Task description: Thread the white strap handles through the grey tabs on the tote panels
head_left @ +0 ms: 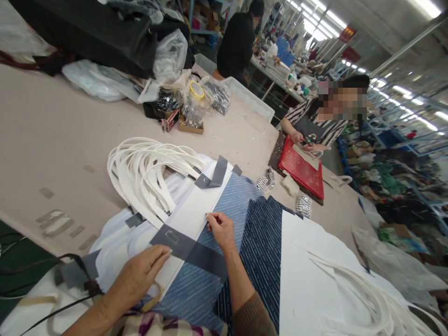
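My left hand (142, 273) rests over the near end of a white panel (191, 210), its fingers pressed together beside a dark grey strip (189, 249) that crosses the panel. Just right of the panel's edge, my right hand (220, 228) is closed in a pinch over blue patterned fabric (233, 200); a tiny dark tip shows at the fingertips, too small to name. Looped white straps (147, 163) lie behind the panel. Another dark grey strip (214, 176) lies folded across its far end.
Dark navy fabric (259, 233) and a white piece with straps (304, 270) lie at right. Across the table (115, 121), a person (315, 121) works over a red board (301, 168). Bags, a small cardboard box (191, 126) and a yellow tape roll (196, 90) sit at the back.
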A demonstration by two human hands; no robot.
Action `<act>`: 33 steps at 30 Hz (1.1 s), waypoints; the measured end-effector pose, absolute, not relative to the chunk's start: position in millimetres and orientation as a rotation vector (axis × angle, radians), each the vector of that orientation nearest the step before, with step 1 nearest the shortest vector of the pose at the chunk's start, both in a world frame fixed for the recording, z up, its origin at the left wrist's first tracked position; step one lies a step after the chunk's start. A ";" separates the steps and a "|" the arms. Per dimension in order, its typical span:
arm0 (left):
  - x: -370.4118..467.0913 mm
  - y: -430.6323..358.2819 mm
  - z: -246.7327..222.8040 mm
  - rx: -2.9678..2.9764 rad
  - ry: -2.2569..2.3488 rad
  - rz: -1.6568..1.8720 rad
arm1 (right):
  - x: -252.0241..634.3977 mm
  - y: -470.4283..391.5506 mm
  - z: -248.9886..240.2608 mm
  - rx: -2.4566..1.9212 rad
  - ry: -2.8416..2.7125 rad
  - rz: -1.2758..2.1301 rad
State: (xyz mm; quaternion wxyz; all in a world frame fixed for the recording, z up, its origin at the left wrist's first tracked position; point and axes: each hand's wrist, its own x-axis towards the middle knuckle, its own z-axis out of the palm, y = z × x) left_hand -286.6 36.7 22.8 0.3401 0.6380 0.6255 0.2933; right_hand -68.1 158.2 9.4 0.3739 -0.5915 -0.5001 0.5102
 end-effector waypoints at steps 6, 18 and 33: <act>-286.9 35.9 16.4 1.710 1.623 0.751 | -77.2 165.8 2.8 -1.641 -1.536 1.124; -289.1 30.5 26.3 1.573 1.352 0.808 | -78.5 167.4 27.6 -1.700 -1.598 0.952; -275.5 -22.8 61.6 1.592 1.348 0.780 | -185.0 148.0 62.5 -1.542 -2.608 0.522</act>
